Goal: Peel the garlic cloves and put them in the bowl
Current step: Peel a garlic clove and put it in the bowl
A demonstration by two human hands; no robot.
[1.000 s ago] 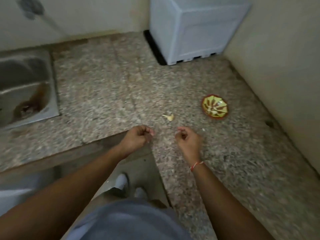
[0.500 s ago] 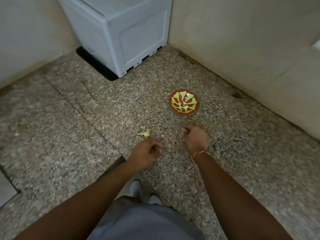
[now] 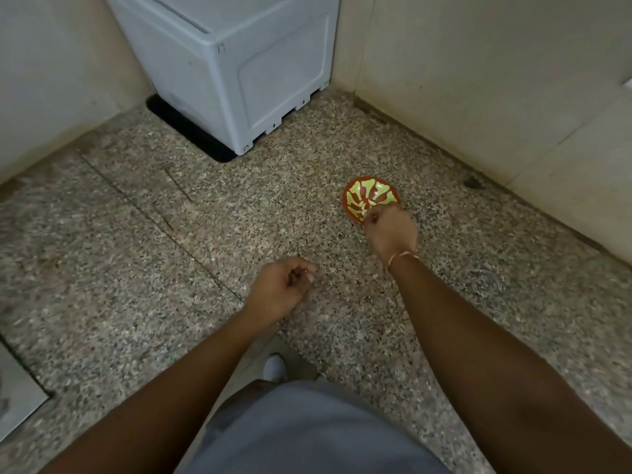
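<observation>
A small red bowl (image 3: 371,195) with a yellow-green pattern stands on the speckled granite counter (image 3: 143,268) near the right wall. My right hand (image 3: 391,232) hovers over the bowl's near rim, fingertips pinched together on a pale garlic clove that is mostly hidden. My left hand (image 3: 282,289) rests on the counter to the left and nearer me, with its fingers curled in and thumb against forefinger. It sits where the loose garlic piece lay, and that piece is out of sight.
A grey-white plastic box (image 3: 239,70) stands on a black mat in the back corner. Beige walls (image 3: 496,80) close off the back and right. A steel sink edge (image 3: 17,398) shows at the far left. The counter's front corner is just below my left wrist.
My right hand moved forward from the counter to the bowl's near rim. My left hand shifted up over the loose garlic piece, which no longer shows. The view has swung right.
</observation>
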